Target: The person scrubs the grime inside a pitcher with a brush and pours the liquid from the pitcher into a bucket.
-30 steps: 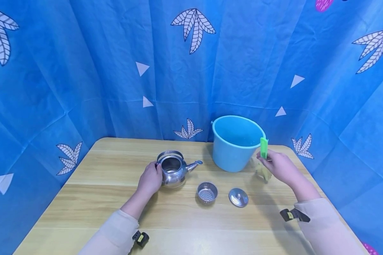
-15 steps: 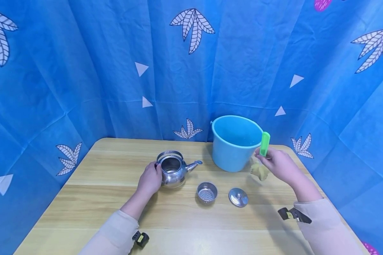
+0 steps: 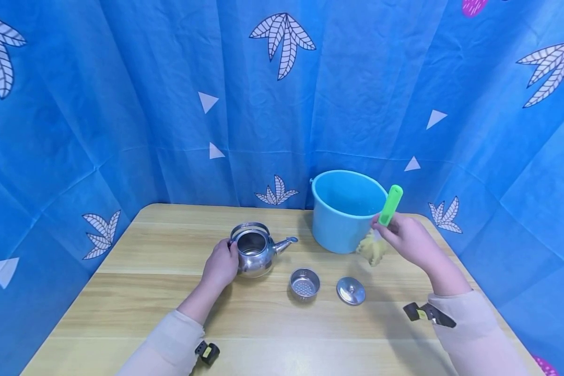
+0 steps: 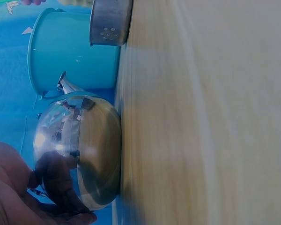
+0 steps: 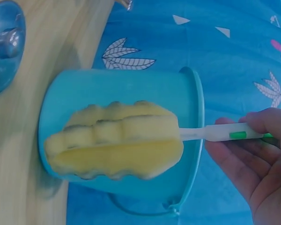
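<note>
My left hand (image 3: 222,263) grips the side of a small steel teapot (image 3: 258,267) near its handle mount. The teapot stands on the table without its lid, spout to the right, and I see into its open top. My right hand (image 3: 411,239) pinches a sponge cleaning brush by its green and white handle (image 3: 392,202). Its yellow ridged sponge head (image 5: 122,140) hangs downward in front of the bucket, over the table. Between the hands sit a perforated steel strainer (image 3: 305,286) and the round steel lid (image 3: 351,291), knob up.
A light blue bucket (image 3: 336,232) stands at the back right of the wooden table (image 3: 169,292), close to the right hand. Blue patterned curtains (image 3: 169,104) enclose the table at the back and both sides.
My right hand has shifted slightly left. The sponge head has swung left toward the bucket's front, and the green handle end has tilted to the right. The left hand and teapot stay put.
</note>
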Available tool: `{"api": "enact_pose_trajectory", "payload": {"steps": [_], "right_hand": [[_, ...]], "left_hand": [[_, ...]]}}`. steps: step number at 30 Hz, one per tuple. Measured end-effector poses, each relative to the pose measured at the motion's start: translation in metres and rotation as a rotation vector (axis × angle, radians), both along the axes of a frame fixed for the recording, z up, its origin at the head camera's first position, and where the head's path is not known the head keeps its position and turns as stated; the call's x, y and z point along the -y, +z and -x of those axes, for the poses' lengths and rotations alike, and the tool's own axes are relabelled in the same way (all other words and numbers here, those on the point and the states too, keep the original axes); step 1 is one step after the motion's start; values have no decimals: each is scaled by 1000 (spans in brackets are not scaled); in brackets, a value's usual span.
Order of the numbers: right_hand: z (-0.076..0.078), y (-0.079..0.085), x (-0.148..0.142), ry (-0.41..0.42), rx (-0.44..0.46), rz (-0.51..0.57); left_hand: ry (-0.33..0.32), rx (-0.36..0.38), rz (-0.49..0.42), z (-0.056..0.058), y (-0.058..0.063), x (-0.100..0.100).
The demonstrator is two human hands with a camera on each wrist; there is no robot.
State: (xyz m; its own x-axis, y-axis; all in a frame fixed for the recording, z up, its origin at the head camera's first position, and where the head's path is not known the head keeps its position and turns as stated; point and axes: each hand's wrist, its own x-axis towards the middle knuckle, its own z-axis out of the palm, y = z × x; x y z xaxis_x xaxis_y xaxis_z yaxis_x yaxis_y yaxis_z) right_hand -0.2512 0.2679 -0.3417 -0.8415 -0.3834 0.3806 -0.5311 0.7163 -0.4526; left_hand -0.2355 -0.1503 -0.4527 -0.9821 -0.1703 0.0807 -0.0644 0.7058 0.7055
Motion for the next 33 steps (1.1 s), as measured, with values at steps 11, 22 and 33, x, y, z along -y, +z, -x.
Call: {"api": "enact_pose_trajectory", "payload": {"steps": [11, 22, 33], "right_hand": [[2, 7, 9, 20, 65, 103], [7, 9, 19, 68, 44, 203], [8, 15, 35, 122, 72, 347]], "left_hand": [[0, 3, 2, 0, 0, 0], [1, 10, 4, 2, -2, 1], [7, 7, 8, 2, -4, 1]]}}
